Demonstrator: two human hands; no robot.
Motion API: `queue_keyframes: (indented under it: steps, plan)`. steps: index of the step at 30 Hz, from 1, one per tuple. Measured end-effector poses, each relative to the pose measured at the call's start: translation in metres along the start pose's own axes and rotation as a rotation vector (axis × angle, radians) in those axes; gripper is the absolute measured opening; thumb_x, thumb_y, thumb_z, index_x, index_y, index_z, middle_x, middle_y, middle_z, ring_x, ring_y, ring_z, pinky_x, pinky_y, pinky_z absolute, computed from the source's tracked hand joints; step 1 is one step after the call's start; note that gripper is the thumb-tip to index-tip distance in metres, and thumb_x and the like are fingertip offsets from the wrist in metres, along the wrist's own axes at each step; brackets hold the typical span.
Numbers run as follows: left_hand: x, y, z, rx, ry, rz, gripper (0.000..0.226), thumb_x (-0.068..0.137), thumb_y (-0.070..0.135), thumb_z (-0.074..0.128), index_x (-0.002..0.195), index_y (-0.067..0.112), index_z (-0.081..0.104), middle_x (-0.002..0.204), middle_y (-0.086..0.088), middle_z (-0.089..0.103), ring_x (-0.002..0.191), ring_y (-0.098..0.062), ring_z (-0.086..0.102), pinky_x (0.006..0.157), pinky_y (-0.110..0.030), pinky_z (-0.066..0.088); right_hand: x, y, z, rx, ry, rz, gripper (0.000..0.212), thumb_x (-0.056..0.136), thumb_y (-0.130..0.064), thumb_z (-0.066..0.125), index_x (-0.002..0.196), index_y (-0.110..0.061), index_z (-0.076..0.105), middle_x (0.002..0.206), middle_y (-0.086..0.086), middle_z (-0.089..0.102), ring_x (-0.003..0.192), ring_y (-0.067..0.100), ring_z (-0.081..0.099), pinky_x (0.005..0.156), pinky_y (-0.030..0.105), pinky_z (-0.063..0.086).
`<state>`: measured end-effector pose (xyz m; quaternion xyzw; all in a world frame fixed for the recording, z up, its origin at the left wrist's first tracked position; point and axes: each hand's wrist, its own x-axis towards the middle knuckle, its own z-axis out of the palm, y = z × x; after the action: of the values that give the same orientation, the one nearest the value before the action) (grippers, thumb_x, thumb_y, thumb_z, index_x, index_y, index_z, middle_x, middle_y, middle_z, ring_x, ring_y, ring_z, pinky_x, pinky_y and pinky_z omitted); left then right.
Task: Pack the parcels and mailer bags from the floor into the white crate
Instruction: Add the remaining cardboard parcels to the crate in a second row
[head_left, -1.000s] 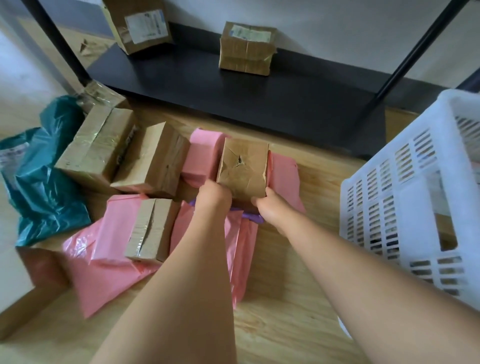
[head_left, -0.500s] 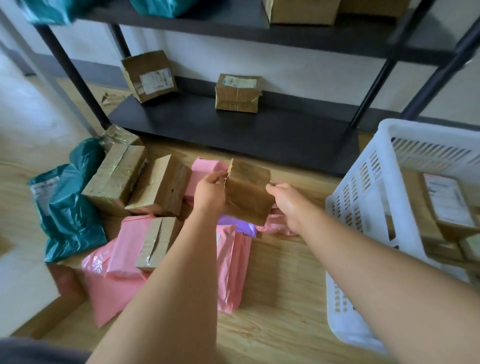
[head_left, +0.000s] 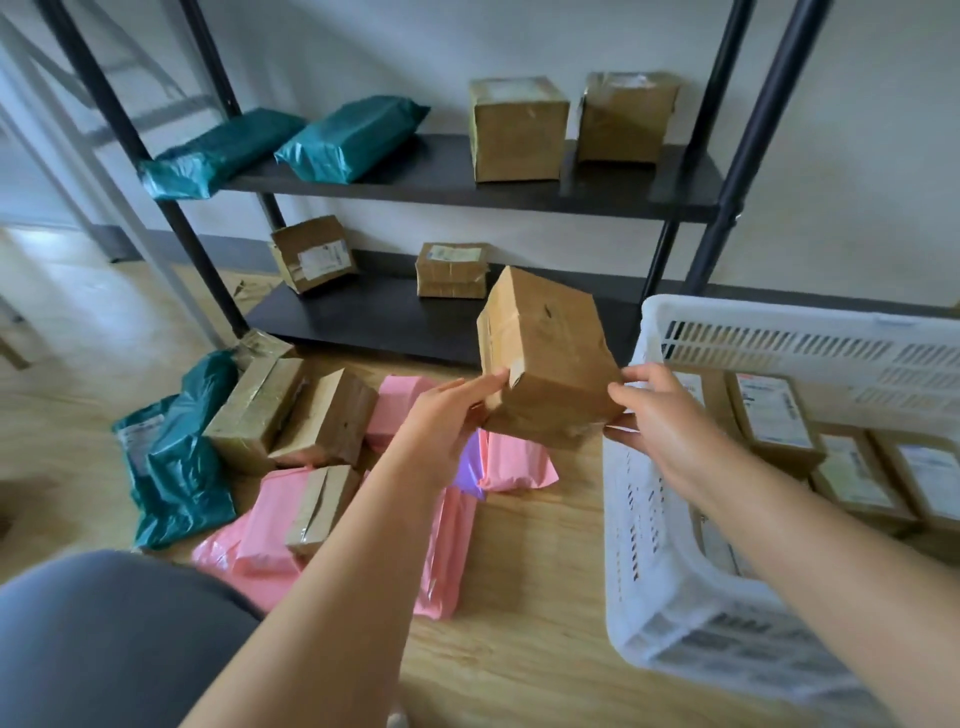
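I hold a brown taped cardboard parcel (head_left: 545, 358) in the air between both hands, tilted, just left of the white crate (head_left: 654, 545). My left hand (head_left: 447, 421) grips its left side and my right hand (head_left: 660, 415) its right side. Several labelled brown parcels (head_left: 774, 415) lie inside the crate. On the floor to the left lie pink mailer bags (head_left: 260, 530), a purple mailer bag (head_left: 470, 467), a teal mailer bag (head_left: 176, 457) and several brown parcels (head_left: 327, 410).
A black metal shelf rack (head_left: 457, 176) stands behind the pile, holding teal mailers (head_left: 348, 137) and brown boxes (head_left: 514, 130) on two levels. Its posts rise at left and right. My grey-clad knee (head_left: 104, 639) is at the lower left. Wood floor shows between pile and crate.
The parcel has been lifted off the pink mailers on the floor and carried up and right toward the crate. My view has tilted upward, showing more of the shelf.
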<state>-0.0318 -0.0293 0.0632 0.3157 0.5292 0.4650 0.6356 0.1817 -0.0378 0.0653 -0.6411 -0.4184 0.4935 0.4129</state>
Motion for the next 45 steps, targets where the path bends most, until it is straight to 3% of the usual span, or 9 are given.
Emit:
queue_keyframes:
  steps: [10,15,21,25,32,37,39,42,45]
  plan:
    - [-0.063,-0.005,0.014,0.015,-0.072,0.048,0.05,0.079,0.028,0.076,0.122,0.012,0.057,0.108,-0.013,0.069,0.09,-0.025,0.071,0.08,-0.04,0.058,-0.066,-0.003,-0.006,-0.124,-0.082,-0.077,0.024,0.095,-0.043,0.052,0.119,-0.039,0.054,0.106,-0.013,0.062,0.102,0.011,0.059,0.097,0.036,0.046]
    - [-0.075,-0.012,0.026,0.165,-0.023,0.2,0.063,0.07,0.029,0.082,0.125,0.017,0.053,0.109,-0.006,0.07,0.092,-0.019,0.072,0.077,-0.032,0.059,-0.085,-0.006,-0.007,-0.148,-0.188,0.015,0.078,0.063,-0.087,0.049,0.121,-0.036,0.052,0.115,-0.015,0.06,0.11,0.008,0.054,0.101,0.036,0.041]
    - [-0.064,-0.01,0.02,0.128,0.067,0.12,0.036,0.091,0.05,0.056,0.108,0.021,0.07,0.095,0.004,0.073,0.087,-0.012,0.069,0.069,-0.024,0.051,-0.084,-0.011,-0.017,0.261,-0.312,0.05,0.037,0.079,-0.055,0.066,0.097,-0.023,0.069,0.094,0.0,0.073,0.084,0.015,0.07,0.078,0.033,0.052]
    - [-0.05,-0.022,0.01,0.256,0.1,-0.059,0.046,0.071,0.065,0.06,0.088,0.025,0.076,0.091,0.004,0.069,0.083,-0.018,0.064,0.077,-0.033,0.049,-0.081,-0.007,-0.014,0.494,-0.447,0.118,0.036,0.084,-0.048,0.061,0.103,-0.018,0.069,0.105,0.011,0.072,0.093,0.028,0.069,0.073,0.039,0.054]
    - [-0.046,-0.028,0.009,0.117,0.128,-0.031,0.033,0.089,0.045,0.063,0.109,0.019,0.065,0.099,-0.006,0.071,0.082,-0.022,0.07,0.077,-0.041,0.059,-0.065,0.002,-0.014,0.359,-0.316,0.097,0.03,0.096,-0.039,0.053,0.107,-0.016,0.068,0.084,0.001,0.073,0.081,0.017,0.07,0.084,0.037,0.053]
    - [-0.049,-0.03,0.014,0.159,0.16,0.05,0.05,0.074,0.046,0.076,0.114,0.022,0.057,0.102,-0.003,0.071,0.091,-0.021,0.071,0.082,-0.048,0.058,-0.057,0.011,-0.016,-0.099,-0.08,-0.057,0.034,0.1,-0.034,0.048,0.134,-0.034,0.049,0.119,-0.003,0.064,0.105,0.016,0.064,0.096,0.039,0.052]
    - [-0.051,-0.029,0.019,0.182,0.174,0.1,0.052,0.071,0.049,0.077,0.113,0.025,0.057,0.101,0.0,0.072,0.094,-0.019,0.07,0.085,-0.045,0.057,-0.06,0.004,-0.019,-0.109,-0.07,-0.076,0.032,0.099,-0.042,0.047,0.13,-0.033,0.052,0.119,-0.005,0.063,0.108,0.015,0.062,0.098,0.039,0.05]
    - [-0.057,-0.027,0.03,0.17,0.183,0.19,0.05,0.079,0.042,0.076,0.119,0.021,0.054,0.109,-0.001,0.069,0.099,-0.017,0.069,0.088,-0.041,0.056,-0.061,-0.006,-0.027,-0.089,-0.18,-0.054,0.073,0.071,-0.08,0.051,0.125,-0.032,0.055,0.116,-0.009,0.065,0.111,0.014,0.06,0.101,0.04,0.047]
    - [-0.065,-0.024,0.046,0.238,0.151,0.298,0.048,0.083,0.039,0.071,0.122,0.021,0.051,0.116,0.0,0.065,0.101,-0.013,0.065,0.074,-0.029,0.059,-0.059,-0.014,-0.039,-0.146,-0.241,-0.09,0.071,0.065,-0.073,0.063,0.124,-0.035,0.054,0.111,-0.013,0.067,0.105,0.008,0.061,0.097,0.035,0.048]
